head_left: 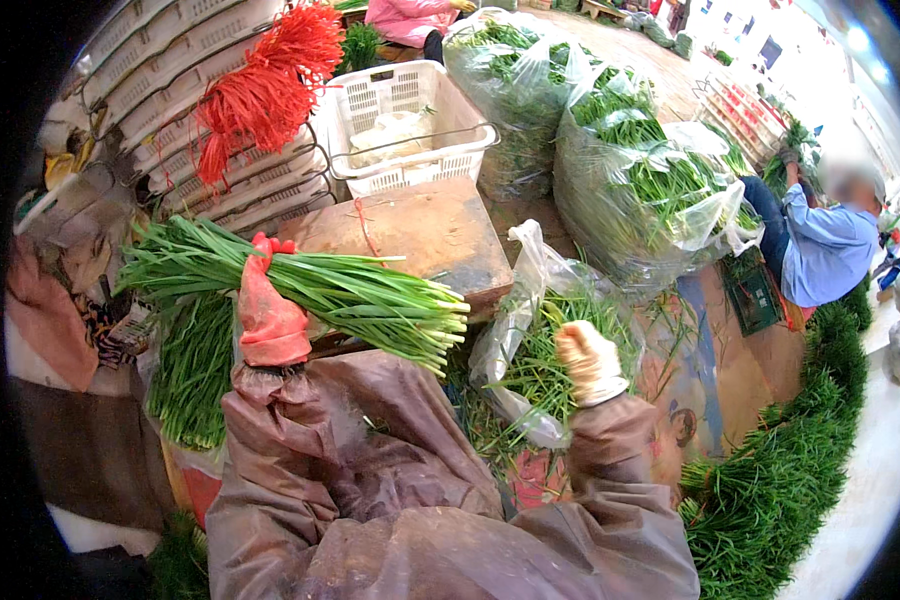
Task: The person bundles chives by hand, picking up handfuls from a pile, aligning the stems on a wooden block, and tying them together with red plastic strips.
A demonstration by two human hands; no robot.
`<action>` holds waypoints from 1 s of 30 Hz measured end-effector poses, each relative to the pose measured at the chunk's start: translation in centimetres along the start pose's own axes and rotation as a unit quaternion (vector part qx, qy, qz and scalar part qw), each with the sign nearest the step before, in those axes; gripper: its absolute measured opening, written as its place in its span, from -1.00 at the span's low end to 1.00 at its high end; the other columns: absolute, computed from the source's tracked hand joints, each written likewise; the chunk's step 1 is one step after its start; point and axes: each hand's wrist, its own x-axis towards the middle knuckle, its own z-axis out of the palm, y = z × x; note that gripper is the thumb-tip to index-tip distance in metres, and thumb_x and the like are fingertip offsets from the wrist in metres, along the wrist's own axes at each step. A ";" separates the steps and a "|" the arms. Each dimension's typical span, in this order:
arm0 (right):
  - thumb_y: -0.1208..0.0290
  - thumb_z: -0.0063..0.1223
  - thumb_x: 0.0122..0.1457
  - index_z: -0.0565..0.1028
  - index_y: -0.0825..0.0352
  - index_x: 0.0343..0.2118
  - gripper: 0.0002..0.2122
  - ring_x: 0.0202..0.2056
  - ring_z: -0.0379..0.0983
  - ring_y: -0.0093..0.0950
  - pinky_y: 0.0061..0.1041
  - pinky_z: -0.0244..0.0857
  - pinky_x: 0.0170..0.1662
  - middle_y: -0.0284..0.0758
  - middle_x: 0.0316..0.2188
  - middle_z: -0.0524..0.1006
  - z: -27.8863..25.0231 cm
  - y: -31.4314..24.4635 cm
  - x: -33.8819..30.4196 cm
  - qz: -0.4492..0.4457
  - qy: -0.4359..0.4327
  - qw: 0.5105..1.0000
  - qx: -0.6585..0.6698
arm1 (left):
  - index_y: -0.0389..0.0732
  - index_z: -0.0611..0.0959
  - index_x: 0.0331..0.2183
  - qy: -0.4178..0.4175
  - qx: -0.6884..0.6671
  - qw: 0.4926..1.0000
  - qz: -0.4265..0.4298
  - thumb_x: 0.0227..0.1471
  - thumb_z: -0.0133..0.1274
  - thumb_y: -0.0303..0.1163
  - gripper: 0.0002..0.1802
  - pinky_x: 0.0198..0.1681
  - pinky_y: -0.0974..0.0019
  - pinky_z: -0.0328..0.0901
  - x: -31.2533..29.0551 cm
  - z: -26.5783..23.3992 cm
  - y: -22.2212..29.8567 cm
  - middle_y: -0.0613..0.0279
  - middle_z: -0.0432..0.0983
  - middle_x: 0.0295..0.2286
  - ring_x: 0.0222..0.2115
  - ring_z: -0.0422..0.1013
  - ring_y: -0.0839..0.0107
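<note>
My left hand (pixel 270 315), in a red glove and sleeve cover, is closed round a thick bunch of garlic chives (pixel 360 292). The bunch lies crosswise over my lap, its pale cut ends to the right and leafy tips to the left. My right hand (pixel 587 362), in a whitish glove, is curled closed over an open clear plastic bag (pixel 532 250) of loose green leaves (pixel 535 340). What its fingers hold, if anything, is hidden. More chives (pixel 192 370) hang below my left hand. Before me is a worn wooden block (pixel 420 225) with a thin red strip on top.
Red ties (pixel 260 105) hang by stacked white crates (pixel 185 80) at the back left. Beside them stands a white crate (pixel 460 160). Large bags of greens (pixel 620 185) stand beyond. A co-worker (pixel 825 240) sits at the right, near a row of green bundles (pixel 770 500).
</note>
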 end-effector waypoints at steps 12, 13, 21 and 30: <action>0.15 0.32 -0.18 0.31 0.34 -0.03 -0.35 -0.61 0.42 -0.38 -0.44 0.29 -0.53 -0.36 -0.64 0.43 6.5 -15.7 1.5 -0.113 -0.051 0.988 0.088 | -0.11 0.46 -0.09 -0.052 0.051 0.997 0.033 0.03 0.07 -0.42 -0.64 -0.25 0.26 0.37 -3.9 3.1 -1.8 0.31 0.45 -0.37 -0.38 0.41 0.41; 0.20 0.32 -0.17 0.37 0.28 -0.15 -0.49 -0.58 0.44 -0.36 -0.42 0.29 -0.53 -0.34 -0.61 0.44 6.2 -16.4 1.5 -0.093 -0.045 0.991 0.086 | -0.11 0.46 -0.09 -0.069 0.041 0.996 0.031 -0.01 0.10 -0.45 -0.62 -0.27 0.26 0.36 -3.5 2.8 -1.8 0.27 0.47 -0.38 -0.39 0.42 0.39; 0.34 0.20 -0.03 0.40 0.24 -0.48 -0.82 -0.59 0.43 -0.27 -0.35 0.28 -0.54 -0.30 -0.66 0.42 6.1 -13.9 1.1 -0.191 -0.098 0.976 -0.032 | -0.19 0.47 -0.10 0.017 0.062 0.997 -0.044 -0.04 0.08 -0.45 -0.61 -0.30 0.22 0.38 -3.3 1.4 -2.7 0.21 0.48 -0.43 -0.40 0.40 0.39; 0.35 0.14 0.07 0.44 0.26 -0.39 -0.86 -0.55 0.47 -0.23 -0.37 0.33 -0.49 -0.20 -0.56 0.50 -0.4 -5.5 0.4 -0.068 -0.011 0.997 0.043 | -0.16 0.49 -0.45 0.007 -0.072 0.993 -0.094 0.04 0.02 -0.29 -0.85 -0.22 0.10 0.36 1.3 -6.0 -1.7 0.21 0.48 -0.51 -0.41 0.43 0.23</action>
